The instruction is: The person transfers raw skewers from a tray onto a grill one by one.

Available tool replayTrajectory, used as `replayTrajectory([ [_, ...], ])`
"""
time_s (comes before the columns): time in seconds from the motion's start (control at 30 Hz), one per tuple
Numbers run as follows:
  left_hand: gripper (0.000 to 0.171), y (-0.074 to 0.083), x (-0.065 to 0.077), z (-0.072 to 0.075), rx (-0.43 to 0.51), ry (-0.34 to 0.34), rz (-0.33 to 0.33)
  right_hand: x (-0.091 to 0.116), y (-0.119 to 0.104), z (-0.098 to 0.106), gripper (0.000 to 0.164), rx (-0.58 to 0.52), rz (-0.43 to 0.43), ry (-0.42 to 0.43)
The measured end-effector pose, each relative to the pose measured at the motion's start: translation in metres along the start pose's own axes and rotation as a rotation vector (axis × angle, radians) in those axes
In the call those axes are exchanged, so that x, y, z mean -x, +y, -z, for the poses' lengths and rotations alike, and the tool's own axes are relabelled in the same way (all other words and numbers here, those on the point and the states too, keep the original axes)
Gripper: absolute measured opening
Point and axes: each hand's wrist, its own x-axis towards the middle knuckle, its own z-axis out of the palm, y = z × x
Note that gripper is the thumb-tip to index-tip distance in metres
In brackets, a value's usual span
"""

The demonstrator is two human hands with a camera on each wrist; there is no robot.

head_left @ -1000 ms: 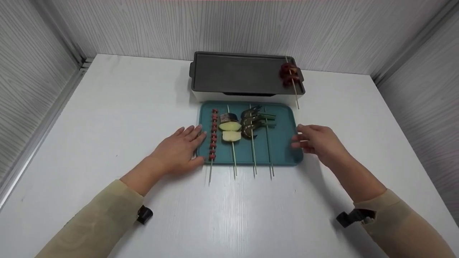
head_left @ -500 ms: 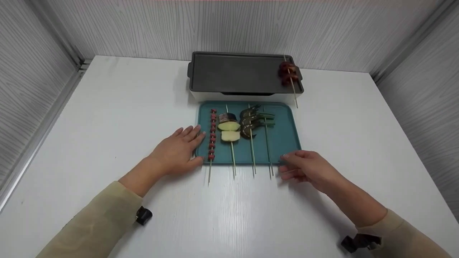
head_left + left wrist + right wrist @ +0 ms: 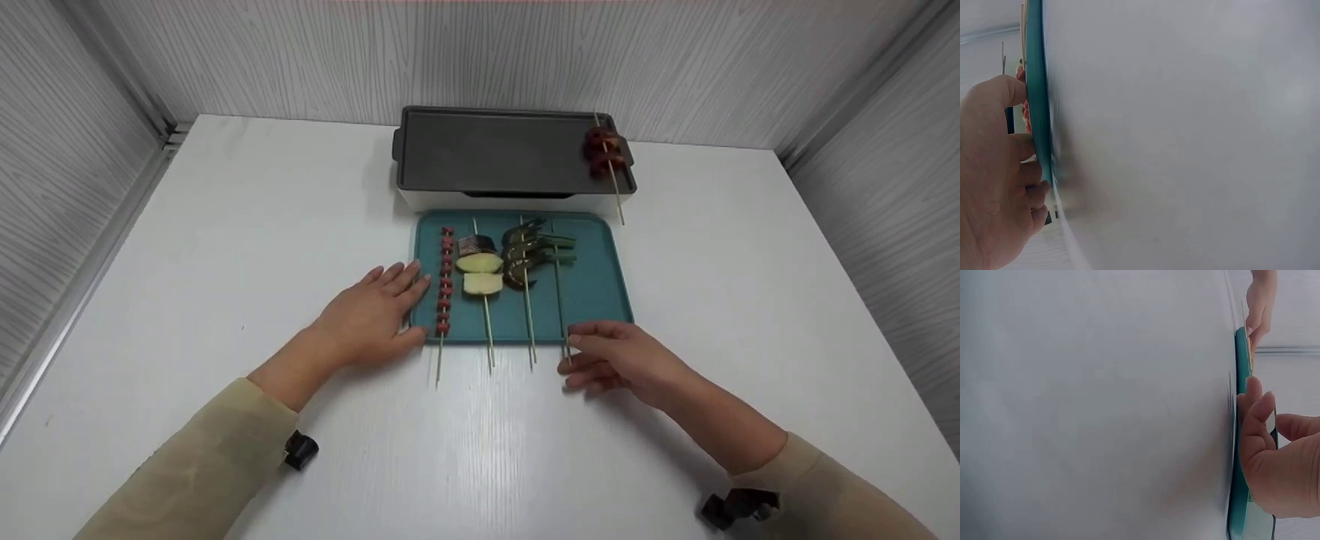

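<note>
My head view looks forward and down over the table (image 3: 450,450); the wrist views, turned sideways, sit close at my left hand (image 3: 369,319) and right hand (image 3: 619,356), all sharing the tray (image 3: 600,281)

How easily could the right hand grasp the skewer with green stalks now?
Quite likely yes: the right hand is at the lower end of the skewer with green stalks, which sticks out past the tray, and nothing seems in the way.

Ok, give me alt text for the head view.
A person's right grip is at the near end of a green-topped skewer on a teal tray; the left grip rests on the tray's left edge. Three other skewers lie there. Behind, a dark griddle holds one red skewer at its right end.
</note>
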Motion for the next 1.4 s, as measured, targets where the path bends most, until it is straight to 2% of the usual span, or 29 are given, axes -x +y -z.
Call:
replayTrajectory([
  [0.2, 0.08, 0.002, 0.001, 0.0, 0.007, 0.009, -0.004, -0.002, 0.004, 0.001, 0.053, -0.005, 0.002, 0.009],
  [0.57, 0.079, 0.001, 0.0, -0.001, 0.021, 0.022, -0.009, 0.005, 0.005, 0.007, 0.041, 0.024, 0.041, 0.098],
  [1.1, 0.08, -0.001, 0.001, 0.0, 0.007, -0.002, 0.014, 0.025, -0.003, 0.015, 0.049, 0.024, 0.063, 0.106],
  [1.4, 0.078, -0.001, 0.001, -0.001, 0.016, 0.018, -0.005, 0.035, -0.015, 0.015, 0.047, 0.038, 0.108, 0.117],
])
